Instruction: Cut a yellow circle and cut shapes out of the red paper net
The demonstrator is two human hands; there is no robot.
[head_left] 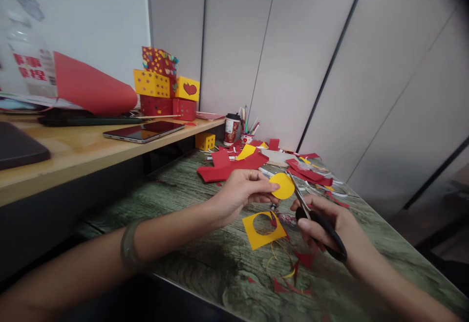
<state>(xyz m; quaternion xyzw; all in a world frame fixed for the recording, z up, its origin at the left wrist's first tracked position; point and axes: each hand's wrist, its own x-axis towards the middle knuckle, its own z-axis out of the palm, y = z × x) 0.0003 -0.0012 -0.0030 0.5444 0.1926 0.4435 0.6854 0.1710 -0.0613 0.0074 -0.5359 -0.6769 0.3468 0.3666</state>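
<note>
My left hand pinches a yellow paper circle by its left edge, thumb on top. In my right hand is a pair of scissors with black handles; the blades point up and lie at the circle's right edge. Whether the blades touch the paper, I cannot tell. Below the hands, a yellow paper square with a round hole lies on the dark wood-patterned table. Thin yellow strips and red scraps are beside it, nearer to me.
Red paper pieces, a lidded cup and a pen holder stand or lie at the back. On the raised wooden shelf at left are a phone, rolled red paper and stacked decorated boxes.
</note>
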